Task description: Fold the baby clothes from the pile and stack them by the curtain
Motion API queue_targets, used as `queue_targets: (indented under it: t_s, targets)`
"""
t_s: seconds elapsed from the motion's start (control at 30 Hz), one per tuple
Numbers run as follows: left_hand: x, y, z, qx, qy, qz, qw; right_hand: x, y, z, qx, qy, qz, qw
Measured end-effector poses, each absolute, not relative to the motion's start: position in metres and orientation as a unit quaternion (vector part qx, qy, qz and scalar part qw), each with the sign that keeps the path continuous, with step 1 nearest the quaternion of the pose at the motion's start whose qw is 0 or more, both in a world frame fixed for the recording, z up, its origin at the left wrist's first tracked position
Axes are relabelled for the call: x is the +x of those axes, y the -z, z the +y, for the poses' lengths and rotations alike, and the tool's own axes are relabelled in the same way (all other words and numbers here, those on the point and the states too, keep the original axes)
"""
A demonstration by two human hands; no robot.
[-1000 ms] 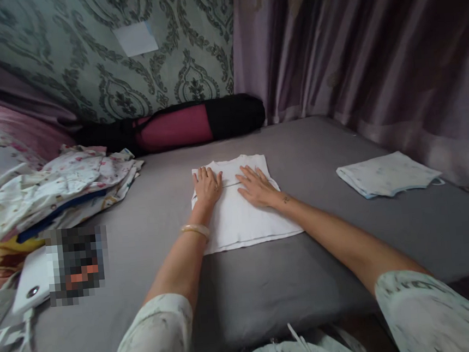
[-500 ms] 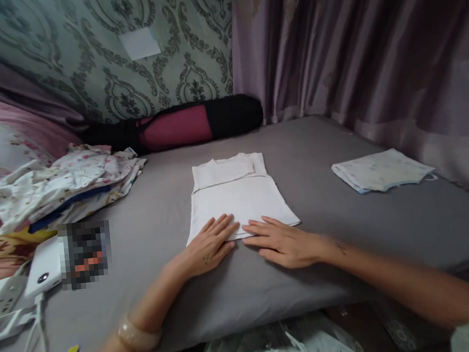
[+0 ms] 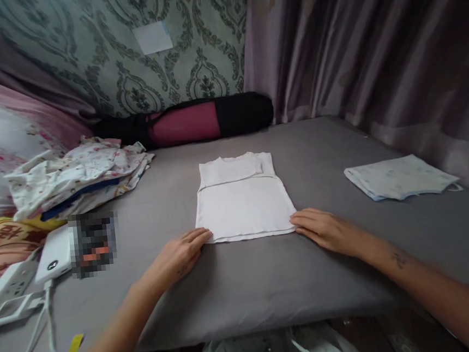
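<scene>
A small white top (image 3: 241, 205) lies flat on the grey bed sheet, its upper part crossed by a folded-over sleeve. My left hand (image 3: 186, 250) is at the near left corner of its hem, fingers pressed together on the cloth. At the near right corner, my right hand (image 3: 325, 231) closes its fingers on the hem in the same manner. Both thumbs are mostly hidden. Between the two hands the hem runs almost straight, with two layers of edge showing.
Folded pale cloth (image 3: 401, 178) lies to the right. At left are a pile of patterned clothes (image 3: 82, 175), a white power bank (image 3: 56, 254) with cables and a power strip (image 3: 12, 286). A black and maroon long bag (image 3: 184, 123) rests along the wall.
My hands have moved apart, from lying flat near the middle of the hem to its two corners, where the fingers have closed. The view has shifted slightly left.
</scene>
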State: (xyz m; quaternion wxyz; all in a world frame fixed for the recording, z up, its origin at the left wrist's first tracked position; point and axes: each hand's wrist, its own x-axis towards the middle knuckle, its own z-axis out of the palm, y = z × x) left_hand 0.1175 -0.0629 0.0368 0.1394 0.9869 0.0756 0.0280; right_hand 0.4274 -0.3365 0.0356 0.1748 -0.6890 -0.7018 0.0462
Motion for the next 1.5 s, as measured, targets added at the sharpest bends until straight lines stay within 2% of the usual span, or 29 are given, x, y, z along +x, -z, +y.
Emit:
queue_targets:
  t_s: [0.13, 0.27, 0.43, 0.73, 0.9, 1.03, 1.17, 1.33, 1.5]
  targets:
    - [0.122, -0.041, -0.062, 0.987, -0.025, 0.059, 0.147, 0.428, -0.028, -0.336, -0.701, -0.02, -0.695, 0.157]
    - [0.127, -0.034, -0.053, 0.982, -0.066, 0.066, 0.167, 0.434, -0.025, -0.329, -0.699, -0.031, -0.681, 0.218]
    - [0.13, -0.031, -0.038, 0.967, -0.06, 0.082, 0.233, 0.441, -0.027, -0.319, -0.696, -0.071, -0.655, 0.287]
    - [0.134, -0.075, -0.038, 0.961, -0.096, 0.118, 0.233, 0.45, -0.068, -0.325, -0.728, -0.084, -0.617, 0.287]
    - [0.123, -0.075, -0.047, 0.97, -0.093, 0.079, 0.209, 0.445, -0.069, -0.338, -0.699, -0.063, -0.657, 0.277]
    - [0.111, -0.073, -0.056, 0.967, -0.067, 0.073, 0.233, 0.44, -0.065, -0.351, -0.694, -0.07, -0.664, 0.268]
    - [0.119, -0.075, -0.051, 0.942, -0.075, 0.148, 0.291, 0.446, -0.07, -0.342, -0.712, -0.092, -0.64, 0.274]
    - [0.169, -0.071, -0.028, 0.869, -0.198, 0.295, 0.345, 0.467, -0.073, -0.291, -0.768, -0.051, -0.548, 0.328]
    - [0.232, -0.059, -0.002, 0.818, -0.271, 0.413, 0.293, 0.488, -0.061, -0.221, -0.847, 0.035, -0.434, 0.304]
